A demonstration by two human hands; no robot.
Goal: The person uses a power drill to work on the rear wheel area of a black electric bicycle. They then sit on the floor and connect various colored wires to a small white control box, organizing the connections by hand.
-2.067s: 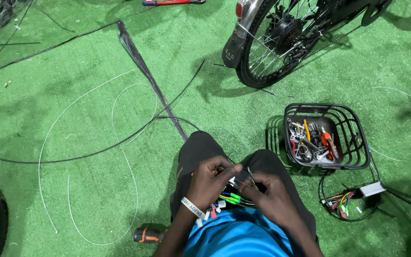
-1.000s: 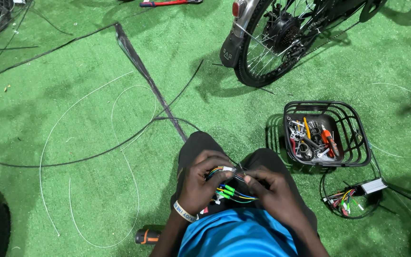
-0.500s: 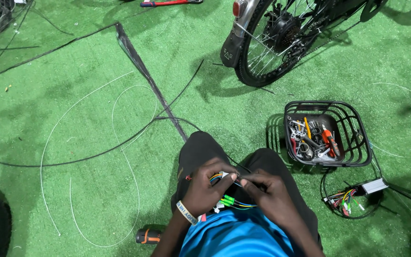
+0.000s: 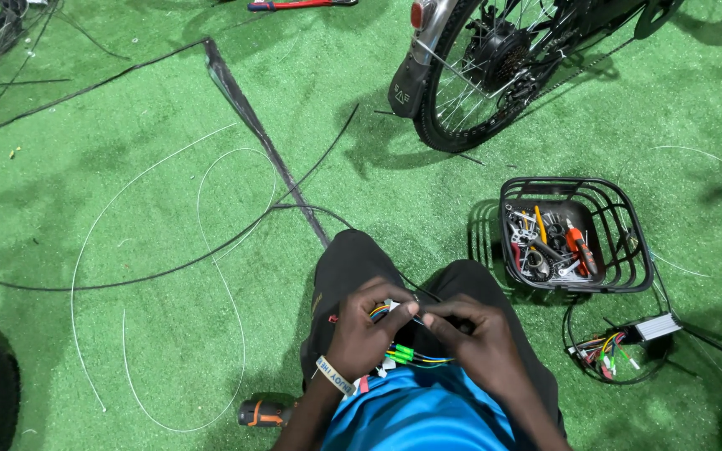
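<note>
**Sorting a wire bundle in the lap**

Seated on green turf [image 4: 127, 100], knees up. Left hand [image 4: 365, 338] and right hand [image 4: 482, 342] both pinch closed on a bundle of coloured wires [image 4: 403, 355] with green plugs, held between them over the lap. Step looks like separating or mating connectors; next move likely needs fine fingertip grip on one plug. Screwdriver [image 4: 262, 412] by left hip. Farther right: controller box [image 4: 658, 327], black basket [image 4: 624, 234] of tools. Beyond: bicycle wheel [image 4: 482, 75].

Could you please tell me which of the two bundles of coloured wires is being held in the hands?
The coloured wire bundle with green connectors on the lap; the other lies on the green turf, attached to a silver box.
</note>
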